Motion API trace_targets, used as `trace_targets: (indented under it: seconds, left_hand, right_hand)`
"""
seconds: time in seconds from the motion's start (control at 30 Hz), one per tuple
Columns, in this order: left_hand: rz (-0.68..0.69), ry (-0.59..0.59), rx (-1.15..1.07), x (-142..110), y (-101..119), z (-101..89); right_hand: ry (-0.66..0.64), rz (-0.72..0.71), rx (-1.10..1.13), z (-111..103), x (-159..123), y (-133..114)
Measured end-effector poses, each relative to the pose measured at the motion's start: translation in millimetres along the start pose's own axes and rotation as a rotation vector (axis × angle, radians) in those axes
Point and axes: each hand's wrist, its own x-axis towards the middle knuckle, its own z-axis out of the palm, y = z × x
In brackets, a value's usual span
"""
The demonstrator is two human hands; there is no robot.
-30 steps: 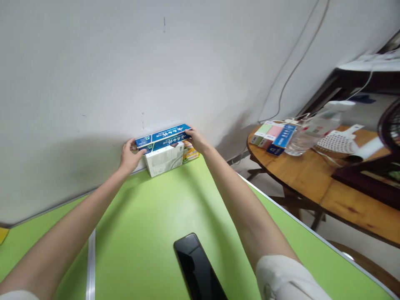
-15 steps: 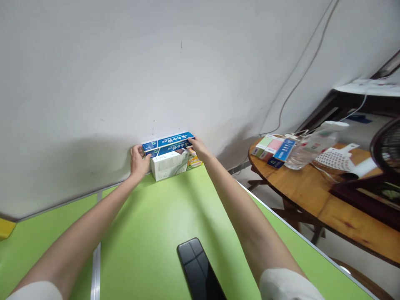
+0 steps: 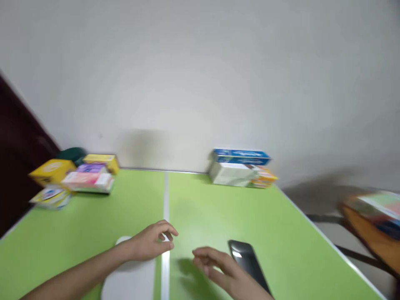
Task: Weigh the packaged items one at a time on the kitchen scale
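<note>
My left hand (image 3: 153,241) hovers over the green table (image 3: 137,208) near its pale centre strip, fingers loosely curled and apart, holding nothing. Below that wrist lies a white flat object with a rounded end (image 3: 131,281), partly covered by the arm. My right hand (image 3: 217,266) is held above the table too, empty, its fingers bent and apart from the thumb. Beside it on the right lies a black phone (image 3: 248,262). Against the wall at the back right, a blue toothpaste box (image 3: 242,156) rests behind a white box (image 3: 231,174) and an orange-yellow box (image 3: 264,177).
At the back left stand a yellow box (image 3: 53,171), another yellow box (image 3: 103,160), a pink-and-white box (image 3: 89,181), a purple box (image 3: 91,167), a yellow-and-white packet (image 3: 53,198) and a dark green round object (image 3: 72,155). A wooden table (image 3: 371,233) stands right.
Both hands have let go of the blue toothpaste box and drawn back toward me. The view has swung left, bringing in the boxes at the left and the white flat object.
</note>
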Motion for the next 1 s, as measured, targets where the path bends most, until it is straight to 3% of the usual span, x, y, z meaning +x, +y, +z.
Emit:
trace_targets:
  seconds: [0.13, 0.23, 0.3, 0.43, 0.53, 0.67, 0.77, 0.83, 0.93, 1.0]
  left_hand:
    - [-0.113, 0.243, -0.024, -75, -49, -25.3]
    - [-0.115, 0.379, 0.035, -110, -74, -54.4]
    - [-0.094, 0.481, 0.117, -125, -88, -83.3]
    - [-0.043, 0.658, 0.326, -132, -113, -164.4]
    - [-0.026, 0.687, 0.468, -122, -127, -225.8]
    - [-0.061, 0.658, 0.609, -102, -138, -275.1]
    - [-0.079, 0.621, 0.687, -90, -140, -288.7]
    - [-0.076, 0.583, 0.728, -87, -135, -291.9]
    - [-0.036, 0.493, 0.763, -92, -120, -285.5]
    - [0.009, 0.428, 0.765, -102, -103, -268.2]
  right_hand:
    - [-0.165, 0.006, -0.057, 61, 28, -22]
    - [-0.228, -0.061, -0.109, 100, 77, -54]
    - [-0.214, -0.115, -0.176, 124, 116, -75]
    - [-0.024, -0.215, -0.306, 168, 204, -104]
    - [0.105, -0.257, -0.347, 192, 268, -117]
    - [0.176, -0.320, -0.382, 211, 327, -128]
    - [0.169, -0.352, -0.383, 216, 344, -132]
    - [0.163, -0.371, -0.377, 213, 340, -135]
    - [0.171, -0.388, -0.363, 197, 308, -138]
    - [0.172, -0.400, -0.353, 178, 268, -138]
